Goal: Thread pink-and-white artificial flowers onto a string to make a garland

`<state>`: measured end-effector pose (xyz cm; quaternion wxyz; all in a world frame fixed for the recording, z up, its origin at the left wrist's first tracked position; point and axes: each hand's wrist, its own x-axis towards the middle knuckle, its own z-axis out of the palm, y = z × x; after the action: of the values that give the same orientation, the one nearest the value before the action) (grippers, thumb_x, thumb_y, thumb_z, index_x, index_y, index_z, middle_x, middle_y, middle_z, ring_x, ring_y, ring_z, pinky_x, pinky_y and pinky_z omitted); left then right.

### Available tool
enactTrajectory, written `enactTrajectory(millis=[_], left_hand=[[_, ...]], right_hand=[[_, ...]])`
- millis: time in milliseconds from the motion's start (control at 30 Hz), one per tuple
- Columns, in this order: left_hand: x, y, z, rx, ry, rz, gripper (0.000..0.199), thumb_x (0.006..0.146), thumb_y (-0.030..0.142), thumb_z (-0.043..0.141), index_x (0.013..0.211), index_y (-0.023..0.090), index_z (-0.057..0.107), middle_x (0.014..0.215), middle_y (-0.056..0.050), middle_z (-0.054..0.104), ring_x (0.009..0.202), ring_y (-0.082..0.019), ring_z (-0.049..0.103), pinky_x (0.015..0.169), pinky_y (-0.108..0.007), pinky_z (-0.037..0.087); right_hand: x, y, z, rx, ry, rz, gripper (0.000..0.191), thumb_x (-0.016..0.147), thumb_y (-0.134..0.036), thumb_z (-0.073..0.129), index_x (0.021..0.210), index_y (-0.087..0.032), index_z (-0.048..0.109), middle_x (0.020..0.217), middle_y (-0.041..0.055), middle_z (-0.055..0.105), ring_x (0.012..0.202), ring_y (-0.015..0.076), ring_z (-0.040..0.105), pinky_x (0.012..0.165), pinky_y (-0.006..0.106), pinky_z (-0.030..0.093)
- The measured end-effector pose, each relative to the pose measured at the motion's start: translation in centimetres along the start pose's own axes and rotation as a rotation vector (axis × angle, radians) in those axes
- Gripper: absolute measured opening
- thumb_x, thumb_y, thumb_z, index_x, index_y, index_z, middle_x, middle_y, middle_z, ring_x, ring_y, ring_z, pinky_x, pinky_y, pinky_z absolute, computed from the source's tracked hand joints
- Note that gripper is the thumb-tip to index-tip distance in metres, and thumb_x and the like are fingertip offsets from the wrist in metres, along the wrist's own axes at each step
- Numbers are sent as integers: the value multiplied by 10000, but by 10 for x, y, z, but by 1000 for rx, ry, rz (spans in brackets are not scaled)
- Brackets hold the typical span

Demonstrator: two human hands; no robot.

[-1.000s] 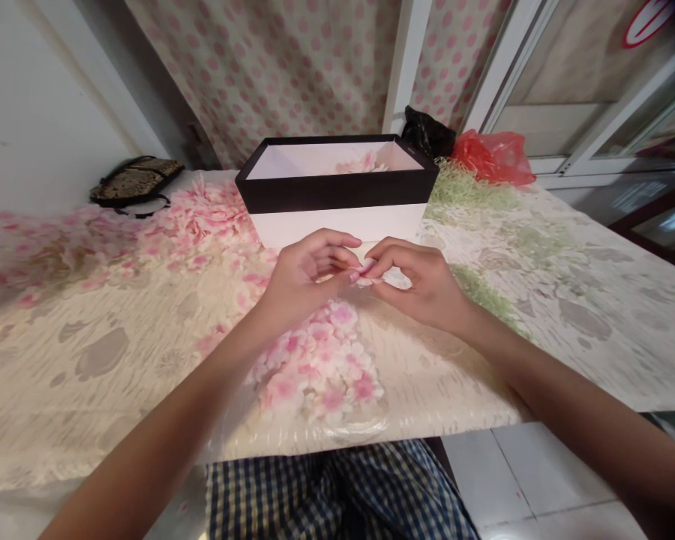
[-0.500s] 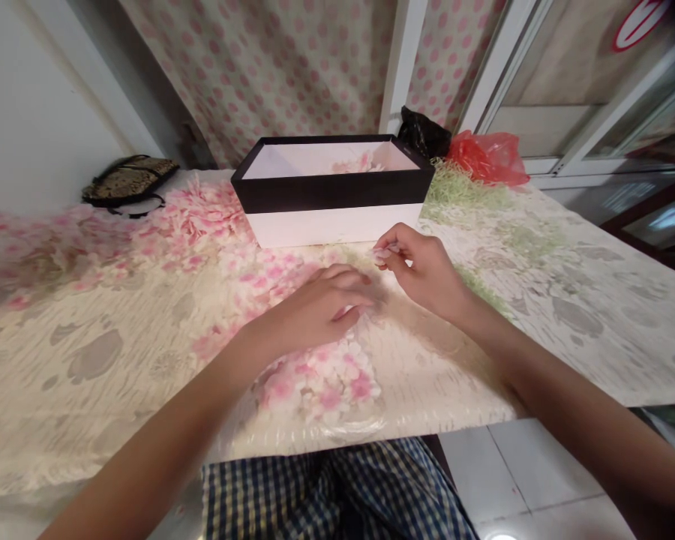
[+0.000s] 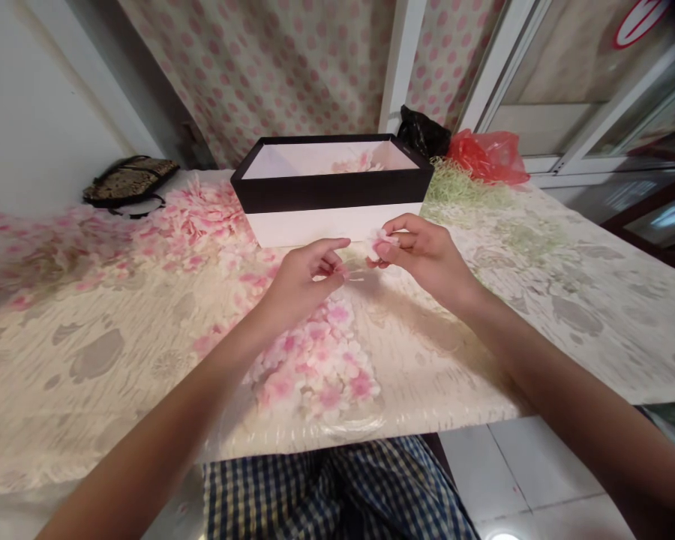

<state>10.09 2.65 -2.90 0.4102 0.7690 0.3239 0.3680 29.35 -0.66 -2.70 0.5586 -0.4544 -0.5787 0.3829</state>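
Observation:
My right hand [image 3: 421,251] pinches a pale pink-and-white artificial flower [image 3: 378,244] just in front of the box. To its left, my left hand [image 3: 312,279] has thumb and index finger closed on a thin pale strip like a stem [image 3: 356,277]. Whether that strip joins the flower I cannot tell. Below my left hand lies a heap of loose pink-and-white artificial blossoms [image 3: 320,367] on the patterned tablecloth [image 3: 455,390]. Behind both hands stands an open white box with a black rim [image 3: 334,193]; some pink flowers [image 3: 360,163] show inside it.
A long pile of pink artificial flowers [image 3: 185,217] spreads over the left side. Light green shredded filler [image 3: 466,187] lies right of the box, near a red plastic bag [image 3: 488,157] and a black bag [image 3: 424,133]. A patterned pouch [image 3: 130,181] sits at the back left.
My left hand has risen from the blossom heap and now pinches the thin strip. The right hand has turned slightly, and the flower in it shows more.

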Motion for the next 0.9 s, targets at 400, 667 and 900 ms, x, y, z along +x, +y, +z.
enactTrajectory(millis=[400,667,900], left_hand=[[1,4,3,-95,-8,-123,130,755,260,662,796,151,720,772,-38,708,661,-127,612,583,-223,447],[1,2,3,-36,-45,-90,113,760,230,627,754,168,721,720,-19,692,611,-119,589,541,-221,418],[0,5,2,-91,-49,-111,106,732,260,685,773,184,747,753,-24,718,626,-116,595,554,-222,419]], right_hand=[[-1,-3,-1,353,-129,269,242,685,-273,764,794,-195,562,712,-15,676,715,167,706,724,326,574],[-3,-8,3,425,-178,378,232,654,-213,777,734,-188,560,715,-17,666,734,155,689,782,332,565],[-2,-2,2,347,-123,269,207,681,-237,758,777,-197,579,680,-20,665,677,134,661,762,321,547]])
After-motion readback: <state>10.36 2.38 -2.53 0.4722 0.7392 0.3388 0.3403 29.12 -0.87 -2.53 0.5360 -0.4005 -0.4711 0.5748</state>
